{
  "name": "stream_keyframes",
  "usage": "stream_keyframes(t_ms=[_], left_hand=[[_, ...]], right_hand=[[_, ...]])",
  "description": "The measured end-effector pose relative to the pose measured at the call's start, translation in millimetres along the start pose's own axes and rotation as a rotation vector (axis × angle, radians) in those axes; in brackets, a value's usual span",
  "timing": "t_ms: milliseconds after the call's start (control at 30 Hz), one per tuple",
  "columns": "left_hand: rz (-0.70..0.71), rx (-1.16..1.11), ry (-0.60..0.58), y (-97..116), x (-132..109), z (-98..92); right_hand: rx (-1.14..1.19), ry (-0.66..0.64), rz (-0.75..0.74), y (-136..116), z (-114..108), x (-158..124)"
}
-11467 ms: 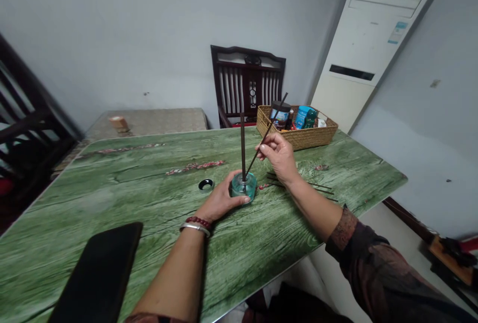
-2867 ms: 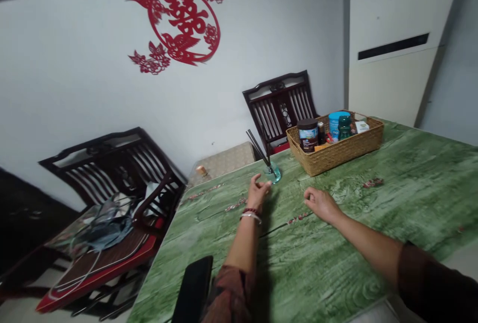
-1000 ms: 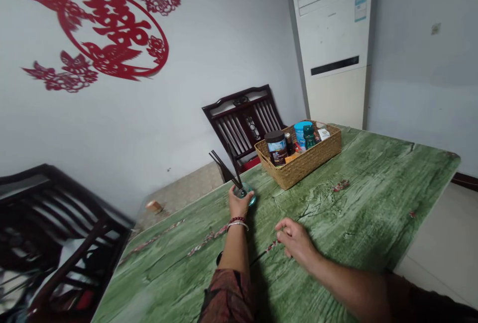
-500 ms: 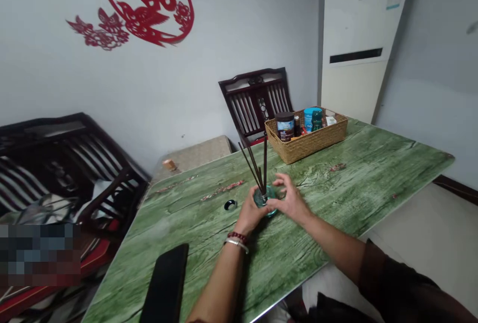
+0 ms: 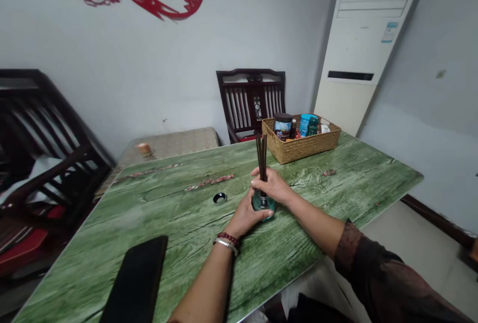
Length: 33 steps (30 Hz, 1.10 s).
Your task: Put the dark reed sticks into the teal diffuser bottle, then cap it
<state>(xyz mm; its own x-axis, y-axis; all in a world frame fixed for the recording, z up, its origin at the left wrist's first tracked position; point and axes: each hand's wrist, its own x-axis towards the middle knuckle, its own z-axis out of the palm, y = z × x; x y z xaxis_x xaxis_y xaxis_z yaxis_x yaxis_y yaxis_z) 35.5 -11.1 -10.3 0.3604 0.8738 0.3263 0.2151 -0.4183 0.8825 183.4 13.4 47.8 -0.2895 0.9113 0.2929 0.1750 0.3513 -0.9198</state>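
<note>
A green glass reed diffuser bottle (image 5: 267,212) stands on the table in front of me. My left hand (image 5: 247,213) is wrapped round its side, the thumb across the front. Out of the bottle's neck rise several dark reed sticks (image 5: 262,151), gathered close together and nearly upright. My right hand (image 5: 274,184) is closed round these sticks just above the neck, its fingertips partly behind them. To the left of the bottle lies a small dark ring-shaped cap (image 5: 219,197).
A black phone (image 5: 136,283) lies on the green wood-patterned table (image 5: 179,223) at the front left. Behind the bottle, a wicker basket (image 5: 306,149) holds jars and small containers. A dark wooden chair (image 5: 254,99) stands beyond the table, and another chair (image 5: 56,129) stands at left.
My right hand has gone from beside the bottle, fingers apart, to closing round the reed sticks. The sticks were spread out and are now bunched together. The view has shifted.
</note>
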Motion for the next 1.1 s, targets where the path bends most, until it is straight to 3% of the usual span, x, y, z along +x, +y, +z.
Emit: stream_keyframes(t_ms=[167,300,433,533,633,700,767,900,1100], left_hand=[[-0.016,-0.01,-0.012,1,0,1.2],[-0.032,0.004,-0.014,1,0,0.6],[-0.062,0.016,-0.05,1,0,-0.5],[-0.063,0.018,-0.048,1,0,-1.0],[-0.075,0.019,-0.049,1,-1,-1.1],[-0.076,0.032,-0.044,2,-1,-1.3],[-0.07,0.05,-0.039,3,0,-1.6],[-0.068,0.073,-0.043,7,0,-2.3],[-0.086,0.1,-0.017,10,0,-2.2]], right_hand=[[0.184,-0.003,-0.079,-3,12,-2],[0.476,0.119,-0.114,-26,10,1],[0.508,0.263,-0.323,-72,-21,1],[0.257,0.346,-0.392,-86,-57,-8],[-0.381,0.332,-0.258,-58,-92,-23],[-0.851,0.179,-0.051,-23,-109,-35],[-1.158,0.067,0.181,13,-122,-46],[-1.363,0.044,0.423,59,-135,-61],[-1.386,0.147,0.408,74,-133,-61]])
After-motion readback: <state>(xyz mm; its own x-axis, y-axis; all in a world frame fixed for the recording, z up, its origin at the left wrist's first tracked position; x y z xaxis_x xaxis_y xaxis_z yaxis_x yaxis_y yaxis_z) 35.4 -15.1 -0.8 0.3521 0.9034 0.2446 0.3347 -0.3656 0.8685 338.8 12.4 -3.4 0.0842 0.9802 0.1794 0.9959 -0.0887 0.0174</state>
